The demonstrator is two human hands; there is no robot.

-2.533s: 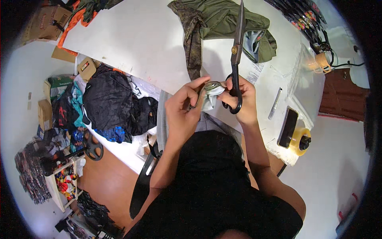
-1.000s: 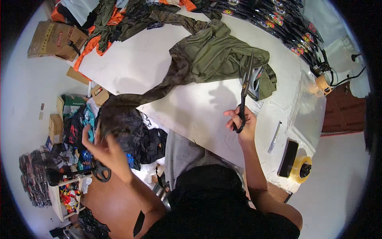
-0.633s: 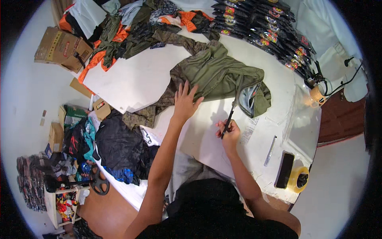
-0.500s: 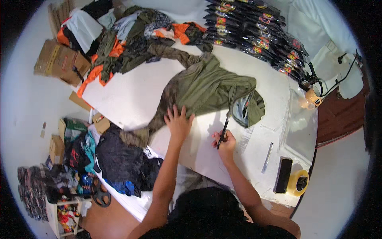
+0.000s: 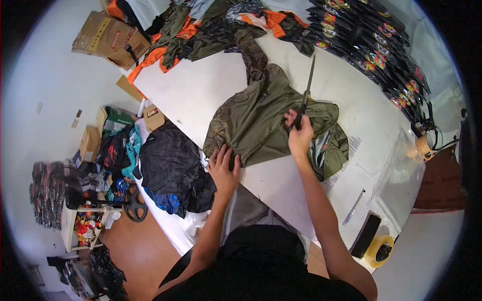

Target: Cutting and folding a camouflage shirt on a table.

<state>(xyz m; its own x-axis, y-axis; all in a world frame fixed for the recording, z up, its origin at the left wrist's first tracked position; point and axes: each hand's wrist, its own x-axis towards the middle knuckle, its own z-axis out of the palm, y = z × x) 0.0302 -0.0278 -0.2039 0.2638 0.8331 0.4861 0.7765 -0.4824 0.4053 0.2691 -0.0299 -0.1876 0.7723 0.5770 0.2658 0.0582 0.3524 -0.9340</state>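
An olive-green garment with camouflage sleeves [image 5: 271, 118] lies on the white table in front of me. My left hand [image 5: 224, 168] is at its lower left edge, fingers bent and thumb drawn in, with dark fabric bunched between them. My right hand [image 5: 300, 133] is wrapped round the handles of long black scissors [image 5: 307, 90]. Their blades point away from me over the upper right part of the garment. Whether the blades touch the cloth I cannot tell. Just right of my right wrist, the garment's opening shows a grey lining [image 5: 321, 148].
More camouflage and orange clothing [image 5: 201, 35] is heaped at the far left, near a cardboard box [image 5: 110, 40]. Packaged black items [image 5: 371, 45] are stacked far right. A black garment [image 5: 175, 160] lies at left. A pen [image 5: 354, 206], phone [image 5: 366, 235] and tape roll [image 5: 380, 251] are near right.
My right hand has raised the scissors up and away over the garment. My left hand has gone from spread flat to bunched at the edge. The camouflage sleeve no longer stretches out left. The view has shifted.
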